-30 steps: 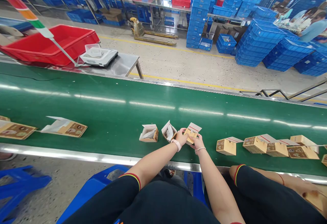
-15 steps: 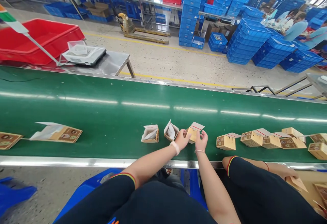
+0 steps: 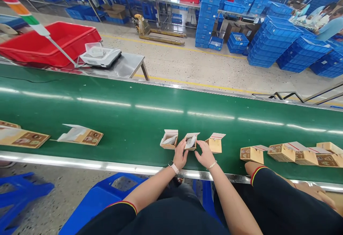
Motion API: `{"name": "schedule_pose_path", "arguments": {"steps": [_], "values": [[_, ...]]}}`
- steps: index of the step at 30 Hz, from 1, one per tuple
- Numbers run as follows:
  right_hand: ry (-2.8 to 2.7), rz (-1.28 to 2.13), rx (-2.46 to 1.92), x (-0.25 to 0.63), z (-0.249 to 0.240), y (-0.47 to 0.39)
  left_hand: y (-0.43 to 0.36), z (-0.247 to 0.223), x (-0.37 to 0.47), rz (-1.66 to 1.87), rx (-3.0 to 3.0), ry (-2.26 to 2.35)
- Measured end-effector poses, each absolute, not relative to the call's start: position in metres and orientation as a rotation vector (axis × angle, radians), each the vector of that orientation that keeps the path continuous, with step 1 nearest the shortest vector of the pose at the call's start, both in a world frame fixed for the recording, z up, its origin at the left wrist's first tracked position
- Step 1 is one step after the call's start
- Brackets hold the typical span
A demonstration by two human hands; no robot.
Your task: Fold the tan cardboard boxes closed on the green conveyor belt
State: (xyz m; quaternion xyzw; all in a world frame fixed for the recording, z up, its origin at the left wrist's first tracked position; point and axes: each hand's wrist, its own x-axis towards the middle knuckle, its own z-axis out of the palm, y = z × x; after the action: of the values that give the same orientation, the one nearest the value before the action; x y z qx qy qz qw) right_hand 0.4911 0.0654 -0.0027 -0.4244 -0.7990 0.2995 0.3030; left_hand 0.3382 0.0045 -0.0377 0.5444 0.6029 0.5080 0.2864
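Observation:
A small open cardboard box (image 3: 190,148) stands on the green conveyor belt, with a white packet (image 3: 191,141) inside and its lid flap raised at the back. My left hand (image 3: 180,155) grips its left side, the thumb near the front. At the right side, the curved fingers of my right hand (image 3: 205,154) hold the same box. To the left stands another open box (image 3: 168,146) with a white packet in it. Just beyond my right hand is a closed-top box (image 3: 215,145) whose flap with a red strip sticks up.
More cardboard boxes (image 3: 252,153) line the belt (image 3: 128,120) at right, beside a co-worker's arm (image 3: 308,192). Flattened, partly open boxes (image 3: 88,137) lie at left. Across the belt are a red bin (image 3: 66,45), a scale (image 3: 103,57) and stacked blue crates (image 3: 278,38).
My hands have let go of the closed-top box at right and moved left onto the middle open box. That box now faces more squarely. The view has shifted a little.

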Motion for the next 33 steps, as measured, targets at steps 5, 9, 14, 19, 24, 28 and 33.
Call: {"name": "schedule_pose_path", "arguments": {"steps": [5,9,14,19,24,28,33], "values": [[-2.116,0.695,-1.071,0.505,-0.010,0.055,0.012,-0.030,0.330,1.172,1.643,1.461],[-1.904,0.778,-1.177,0.496,-0.014,0.060,0.025,-0.023,0.341,1.236,1.576,1.408],[-1.352,0.755,-1.569,0.480,-0.024,0.060,0.035,-0.020,0.368,1.410,0.904,1.543],[-1.132,0.675,-1.800,0.479,-0.023,0.067,0.050,-0.010,0.386,1.289,0.582,1.510],[-0.966,0.772,-1.746,0.488,-0.016,0.064,0.056,-0.002,0.393,1.276,0.561,1.461],[-1.087,0.863,-1.686,0.494,-0.021,0.056,0.049,-0.005,0.391,1.240,0.645,1.431],[-1.053,0.892,-1.780,0.504,-0.034,0.068,0.061,-0.008,0.401,1.141,0.661,1.426]]}}
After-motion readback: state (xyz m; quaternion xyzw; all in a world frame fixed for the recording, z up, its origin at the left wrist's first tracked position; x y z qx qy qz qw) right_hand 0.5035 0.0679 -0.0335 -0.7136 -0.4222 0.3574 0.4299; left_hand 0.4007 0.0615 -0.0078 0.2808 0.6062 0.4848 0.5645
